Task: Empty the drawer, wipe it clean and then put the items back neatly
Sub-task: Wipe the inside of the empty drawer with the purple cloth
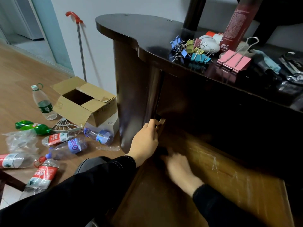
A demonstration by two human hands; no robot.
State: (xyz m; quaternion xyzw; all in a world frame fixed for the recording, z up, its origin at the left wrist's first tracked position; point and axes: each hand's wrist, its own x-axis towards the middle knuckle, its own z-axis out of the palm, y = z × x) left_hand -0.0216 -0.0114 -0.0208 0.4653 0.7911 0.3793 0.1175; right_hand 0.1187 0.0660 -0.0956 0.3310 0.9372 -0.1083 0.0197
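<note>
Left hand grips drawer corner; right hand blurred inside, grip unclear.

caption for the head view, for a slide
Left hand grips the open drawer corner; right hand reaches inside.

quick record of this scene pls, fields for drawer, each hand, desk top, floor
drawer: drawer pulled open, wooden bottom looks bare
left hand: left hand grips the drawer's far left corner
right hand: right hand inside the drawer, blurred; a dark thing by its fingers, cannot tell what
desk top: binder clips, pink clip, red bottle
floor: cardboard box, plastic bottles
</note>
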